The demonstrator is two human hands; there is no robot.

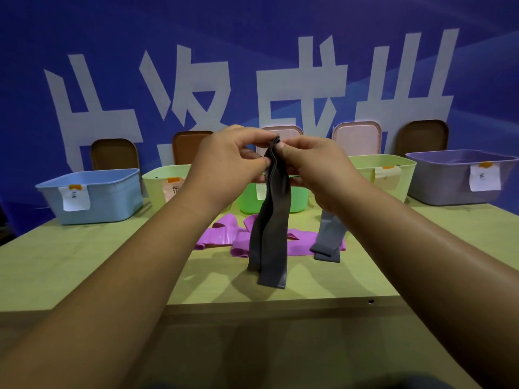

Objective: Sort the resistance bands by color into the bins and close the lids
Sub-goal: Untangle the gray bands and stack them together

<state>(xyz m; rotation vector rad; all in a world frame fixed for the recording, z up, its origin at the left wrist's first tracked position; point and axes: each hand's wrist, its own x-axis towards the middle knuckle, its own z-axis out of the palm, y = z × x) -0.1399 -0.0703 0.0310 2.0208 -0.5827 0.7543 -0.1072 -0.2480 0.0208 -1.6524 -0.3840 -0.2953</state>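
Observation:
Dark grey resistance bands (pixel 271 234) hang in a bunch above the table, their lower ends near the table top. My left hand (pixel 227 161) and my right hand (pixel 311 167) both pinch the top of that bunch, close together. Pink bands (pixel 224 234) lie on the table behind them, and a lighter grey band (pixel 328 237) lies at the right of the pink ones. Along the back stand open bins: blue bin (pixel 92 195), pale green bin (pixel 163 183), bright green bin (pixel 247 200), pale yellow-green bin (pixel 384 172), purple bin (pixel 455 178).
Lids lean upright against the blue wall behind the bins: brown lid (pixel 113 154), brown-orange lid (pixel 189 146), pink lid (pixel 356 137), dark brown lid (pixel 422 136). Each bin carries a paper label (pixel 75 197). The table's (pixel 84 270) front edge runs just below the hanging bands.

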